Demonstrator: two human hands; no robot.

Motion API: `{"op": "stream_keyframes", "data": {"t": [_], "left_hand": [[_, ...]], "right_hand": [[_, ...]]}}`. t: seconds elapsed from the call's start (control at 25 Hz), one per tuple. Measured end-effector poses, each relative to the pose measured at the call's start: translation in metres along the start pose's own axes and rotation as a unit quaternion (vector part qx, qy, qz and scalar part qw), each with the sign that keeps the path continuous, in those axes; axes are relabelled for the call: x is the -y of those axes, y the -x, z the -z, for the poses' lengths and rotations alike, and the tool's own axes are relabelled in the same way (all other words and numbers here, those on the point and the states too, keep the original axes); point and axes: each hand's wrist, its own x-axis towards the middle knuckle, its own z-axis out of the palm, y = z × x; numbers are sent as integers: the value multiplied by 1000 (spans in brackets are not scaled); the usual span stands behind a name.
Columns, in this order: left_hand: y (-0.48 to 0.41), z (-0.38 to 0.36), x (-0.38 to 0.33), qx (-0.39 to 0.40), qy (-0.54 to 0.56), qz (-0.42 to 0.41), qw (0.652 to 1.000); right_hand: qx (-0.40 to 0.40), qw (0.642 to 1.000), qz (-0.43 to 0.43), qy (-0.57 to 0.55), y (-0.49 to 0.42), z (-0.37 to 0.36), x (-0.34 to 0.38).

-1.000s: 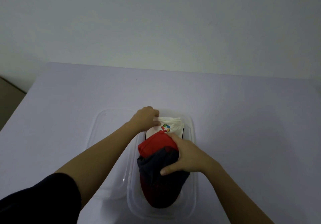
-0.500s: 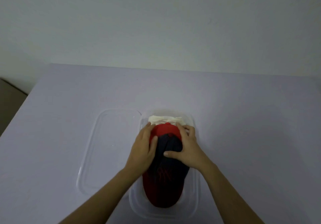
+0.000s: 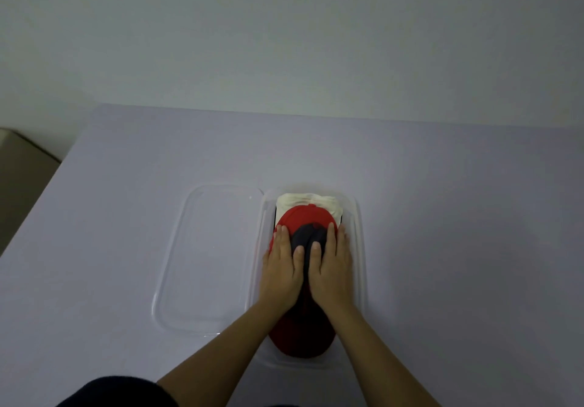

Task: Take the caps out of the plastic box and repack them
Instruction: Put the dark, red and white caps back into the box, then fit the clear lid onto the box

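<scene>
A clear plastic box (image 3: 358, 248) stands on the table in front of me. Inside it lies a red and dark navy cap (image 3: 305, 220), brim toward me. A white cap (image 3: 308, 200) sits under it, showing at the far end. My left hand (image 3: 281, 267) rests flat on the left side of the red cap, fingers spread. My right hand (image 3: 331, 267) lies flat on its right side, fingers also extended. Both palms press down on the cap without gripping it.
The box's clear lid (image 3: 205, 258) lies flat on the table, touching the box's left side. The pale table (image 3: 458, 217) runs to a wall at the back. Its left edge drops off beside a beige surface (image 3: 22, 179).
My left hand left the white cap and came onto the red cap. My right hand stopped gripping it. Both now lie flat on top, and the caps sit lower in the box.
</scene>
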Motion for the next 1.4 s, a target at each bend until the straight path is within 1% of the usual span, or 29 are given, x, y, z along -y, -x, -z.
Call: {"op": "stream_keyframes", "data": {"t": [0.08, 0.16, 0.2, 0.24, 0.28, 0.32, 0.36, 0.4, 0.44, 0.48, 0.52, 0.56, 0.64, 0.72, 0.8, 0.88, 0.92, 1.04, 1.08, 1.12, 1.16, 1.24, 1.32, 1.4], "left_hand": [[8, 12, -5, 10, 10, -27, 1000], [21, 35, -4, -14, 32, -88, 996], [27, 50, 1, -55, 27, -118, 991], [29, 64, 10, -115, 10, -137, 984], [29, 76, 25, -180, -10, -126, 976], [27, 86, 43, -232, -26, -76, 969], [24, 95, 65, -264, -40, 5, 964], [21, 103, 86, -270, -49, 104, 956], [18, 109, 104, -257, -57, 199, 944], [16, 114, 119, -232, -69, 274, 931], [15, 117, 130, -202, -86, 321, 921], [13, 118, 136, -173, -105, 344, 917], [10, 121, 141, -146, -119, 349, 918], [7, 125, 142, -180, -96, 349, 915], [6, 135, 144, -211, -85, 312, 922], [3, 143, 144, -205, -43, 270, 940], [2, 144, 143, -191, -33, 271, 943], [1, 138, 141, -116, -113, 339, 927], [2, 137, 141, -115, -117, 347, 923], [2, 137, 141, -128, -97, 350, 923], [3, 140, 138, -157, -56, 343, 924], [5, 149, 134, -206, 38, 304, 929], [11, 162, 122, -216, 105, 259, 935], [19, 178, 101, -219, 140, 206, 943]], "right_hand": [[2, 999, 38, 35, 4, 4, -2], [-8, 993, 83, 81, 14, 14, -3], [-25, 990, 92, 103, 21, 20, -6], [-47, 988, 86, 118, 27, 26, -10], [-67, 988, 67, 124, 32, 32, -17], [-72, 990, 38, 118, 36, 37, -22], [-56, 994, 3, 97, 39, 40, -27], [-29, 997, -28, 60, 42, 42, -30], [0, 998, -55, 20, 44, 41, -33], [22, 997, -77, -7, 44, 40, -34], [33, 995, -95, -20, 44, 39, -34], [36, 993, -108, -21, 42, 38, -34], [38, 992, -122, -14, 41, 37, -34], [41, 991, -125, -20, 42, 37, -33], [38, 992, -118, -25, 43, 37, -33], [31, 993, -109, -18, 43, 37, -33], [30, 994, -107, -14, 42, 38, -33], [28, 994, -108, -3, 43, 38, -32], [28, 994, -107, -3, 43, 37, -31], [28, 994, -105, -4, 44, 37, -31], [26, 994, -103, -4, 44, 37, -31], [23, 994, -103, 1, 43, 36, -33], [24, 994, -107, 0, 41, 34, -35], [24, 994, -109, -12, 43, 34, -36]]}}
